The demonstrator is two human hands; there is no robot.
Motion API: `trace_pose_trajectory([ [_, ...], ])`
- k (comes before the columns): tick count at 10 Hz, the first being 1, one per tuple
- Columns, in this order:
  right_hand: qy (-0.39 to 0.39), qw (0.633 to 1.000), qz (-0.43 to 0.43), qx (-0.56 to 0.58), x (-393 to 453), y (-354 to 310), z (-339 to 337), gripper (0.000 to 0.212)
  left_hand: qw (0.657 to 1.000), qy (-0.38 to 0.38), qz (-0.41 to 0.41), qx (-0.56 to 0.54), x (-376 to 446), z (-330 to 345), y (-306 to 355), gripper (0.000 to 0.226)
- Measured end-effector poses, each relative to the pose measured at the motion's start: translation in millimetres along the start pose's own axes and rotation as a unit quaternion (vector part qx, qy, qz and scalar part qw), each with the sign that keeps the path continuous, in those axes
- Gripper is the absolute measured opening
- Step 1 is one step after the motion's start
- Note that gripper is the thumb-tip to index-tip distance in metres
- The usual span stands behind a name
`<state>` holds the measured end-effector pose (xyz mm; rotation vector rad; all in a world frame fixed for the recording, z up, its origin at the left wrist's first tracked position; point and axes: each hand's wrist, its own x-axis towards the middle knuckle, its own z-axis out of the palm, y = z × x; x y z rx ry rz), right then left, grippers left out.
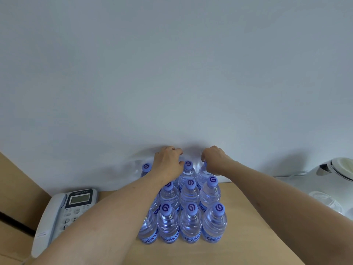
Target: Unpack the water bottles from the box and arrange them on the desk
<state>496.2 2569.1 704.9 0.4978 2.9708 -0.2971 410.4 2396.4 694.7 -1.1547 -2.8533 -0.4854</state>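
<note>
Bottles [191, 220] stand clustered on desk [248, 236], between phone [63, 209] and kettle [332, 173].

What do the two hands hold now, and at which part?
The right hand grips a back-row bottle at its cap. The left hand covers another bottle's top; its hold cannot be told.

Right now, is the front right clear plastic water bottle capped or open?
Capped: the front right clear plastic water bottle wears its blue cap.
</note>
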Motion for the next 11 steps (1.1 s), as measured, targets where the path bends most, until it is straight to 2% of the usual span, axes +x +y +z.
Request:
trace_pose_trajectory([
  [4,0.001,0.999,-0.019,0.036,-1,1,-3,0.046,1.0,-0.007,0.004,0.003,1,1,5,0.041],
  [8,-0.001,0.999,-0.014,0.029,-7,-2,-4,0.039,1.0,-0.013,-0.012,0.018,-7,-1,8,0.04],
  [9,0.012,0.999,-0.024,0.048,-10,-3,-5,0.046,0.999,-0.013,-0.019,0.035,-11,-3,11,0.04],
  [11,0.048,0.998,-0.037,0.036,-24,-17,-13,0.046,0.998,0.01,-0.005,0.055,-26,-20,17,0.039],
])
